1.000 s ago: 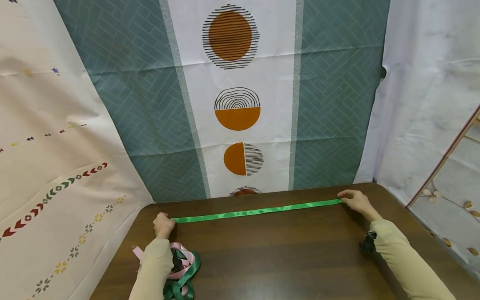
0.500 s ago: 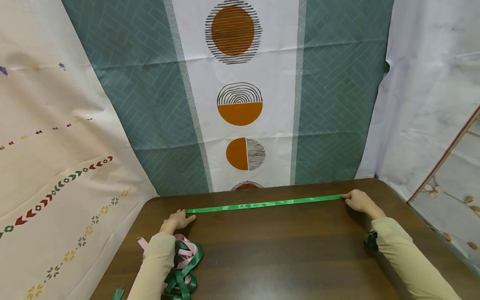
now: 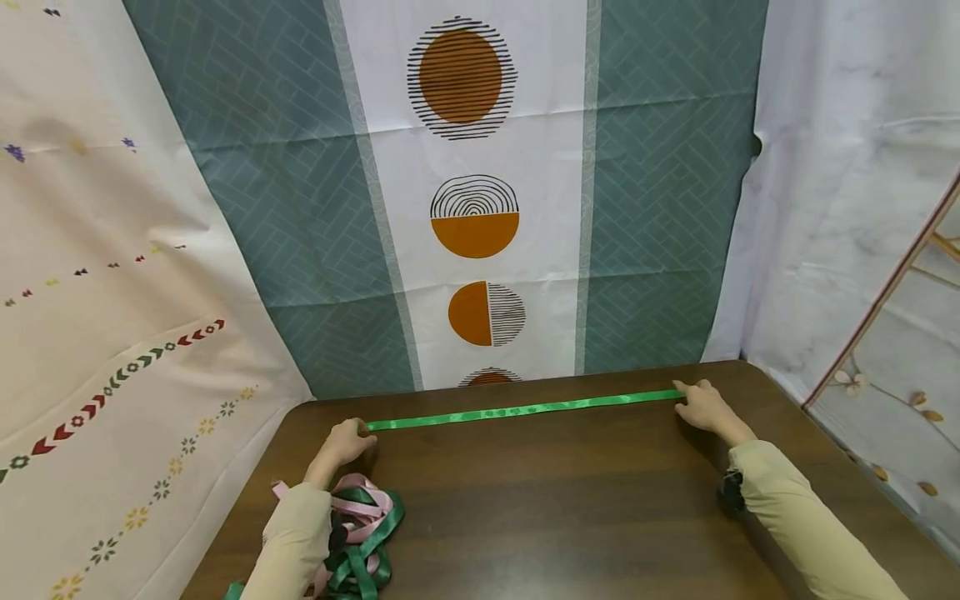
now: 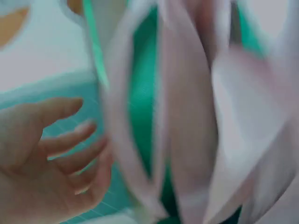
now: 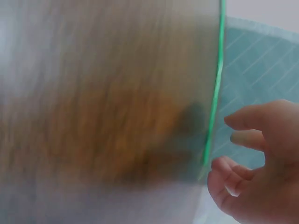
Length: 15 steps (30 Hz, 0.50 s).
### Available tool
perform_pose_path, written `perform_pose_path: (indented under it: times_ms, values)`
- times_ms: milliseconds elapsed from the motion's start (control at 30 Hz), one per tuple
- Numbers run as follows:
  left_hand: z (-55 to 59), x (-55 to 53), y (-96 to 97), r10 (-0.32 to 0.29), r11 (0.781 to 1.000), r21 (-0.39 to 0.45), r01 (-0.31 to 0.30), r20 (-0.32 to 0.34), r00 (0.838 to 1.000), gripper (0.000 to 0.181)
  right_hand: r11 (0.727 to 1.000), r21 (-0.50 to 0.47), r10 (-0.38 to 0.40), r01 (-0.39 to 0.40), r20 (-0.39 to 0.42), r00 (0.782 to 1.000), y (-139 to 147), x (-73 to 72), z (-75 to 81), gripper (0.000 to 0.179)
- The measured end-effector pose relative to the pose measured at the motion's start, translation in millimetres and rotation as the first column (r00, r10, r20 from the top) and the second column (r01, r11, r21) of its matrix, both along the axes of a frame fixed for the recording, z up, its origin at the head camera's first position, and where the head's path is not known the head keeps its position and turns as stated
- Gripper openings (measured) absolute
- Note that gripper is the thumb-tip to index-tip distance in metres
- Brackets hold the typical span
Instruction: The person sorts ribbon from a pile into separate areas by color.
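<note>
A bright green satin ribbon (image 3: 525, 410) lies stretched nearly straight across the far part of the brown table. At its left end is my left hand (image 3: 345, 443), fingertips right by the ribbon's tip. In the left wrist view the fingers of that hand (image 4: 70, 154) are spread and relaxed, pinching nothing. My right hand (image 3: 707, 408) is at the other end. The right wrist view shows its thumb and fingers apart, loosely bent, with the ribbon (image 5: 217, 79) running just beside the fingertips of the hand (image 5: 266, 163).
Under and beside my left forearm lies a tangled heap of pink ribbon (image 3: 360, 482) and dark green ribbon (image 3: 392, 521). It fills much of the left wrist view. The wooden table (image 3: 540, 500) ends at a hanging patterned cloth (image 3: 480, 333) behind.
My left hand has loosened from the ribbon's left end, its fingers opening out. The right hand has let go of the right end, its fingers now lifted apart. The ribbon lies almost as before.
</note>
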<state>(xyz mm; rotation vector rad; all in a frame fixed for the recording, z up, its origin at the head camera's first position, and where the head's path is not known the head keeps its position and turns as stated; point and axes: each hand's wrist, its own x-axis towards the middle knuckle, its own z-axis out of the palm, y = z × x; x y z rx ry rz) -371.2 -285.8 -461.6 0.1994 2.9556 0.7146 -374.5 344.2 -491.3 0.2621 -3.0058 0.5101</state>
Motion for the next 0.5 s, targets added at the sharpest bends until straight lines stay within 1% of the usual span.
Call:
perform_pose_path:
  times_ms: [33, 67, 133, 167, 200, 233, 267, 333, 367, 433, 500]
  values:
    - [3.0, 7.8, 3.7, -0.024, 0.999, 0.030, 0.024, 0.004, 1.000, 0.031, 1.000, -0.026, 0.014, -0.014, -0.014, 1.000, -4.4, 1.1, 1.5, 0.052]
    - [6.4, 17.3, 9.1, -0.045, 0.997, 0.059, 0.042, 0.037, 0.998, 0.029, 0.998, -0.053, 0.031, -0.033, -0.035, 0.999, -9.1, 2.2, 3.7, 0.051]
    - [11.6, 38.0, 23.2, -0.078, 0.995, 0.073, 0.068, 0.137, 0.988, 0.034, 0.990, -0.118, 0.075, -0.081, -0.053, 0.996, -19.1, 4.5, 9.6, 0.049]
    - [13.4, 48.5, 30.7, -0.083, 0.996, 0.056, 0.073, 0.189, 0.978, 0.038, 0.984, -0.144, 0.094, -0.102, -0.062, 0.994, -24.2, 5.6, 12.5, 0.047]
    - [14.8, 58.4, 38.0, -0.082, 0.997, 0.018, 0.080, 0.233, 0.969, 0.039, 0.978, -0.168, 0.117, -0.127, -0.070, 0.991, -29.2, 7.0, 15.7, 0.045]
    - [15.0, 67.2, 44.4, -0.069, 0.997, -0.026, 0.079, 0.267, 0.961, 0.038, 0.971, -0.184, 0.139, -0.151, -0.080, 0.987, -33.9, 8.7, 18.8, 0.042]
    - [14.6, 74.3, 49.9, -0.047, 0.995, -0.073, 0.071, 0.284, 0.958, 0.037, 0.962, -0.205, 0.166, -0.181, -0.086, 0.982, -38.5, 10.6, 21.7, 0.039]
    - [12.9, 84.2, 56.7, -0.015, 0.988, -0.147, 0.056, 0.265, 0.964, 0.034, 0.948, -0.233, 0.203, -0.218, -0.087, 0.975, -48.0, 15.0, 26.1, 0.034]
    - [12.0, 87.3, 58.2, -0.013, 0.983, -0.175, 0.057, 0.243, 0.970, 0.031, 0.940, -0.247, 0.219, -0.233, -0.085, 0.972, -52.8, 17.6, 27.8, 0.032]
    - [10.9, 91.1, 58.1, -0.022, 0.982, -0.180, 0.062, 0.217, 0.976, 0.026, 0.926, -0.268, 0.252, -0.264, -0.078, 0.964, -63.1, 23.2, 30.2, 0.029]
    - [11.9, 92.5, 56.2, -0.043, 0.985, -0.152, 0.077, 0.212, 0.976, 0.023, 0.916, -0.289, 0.274, -0.278, -0.054, 0.960, -73.7, 28.8, 31.8, 0.028]
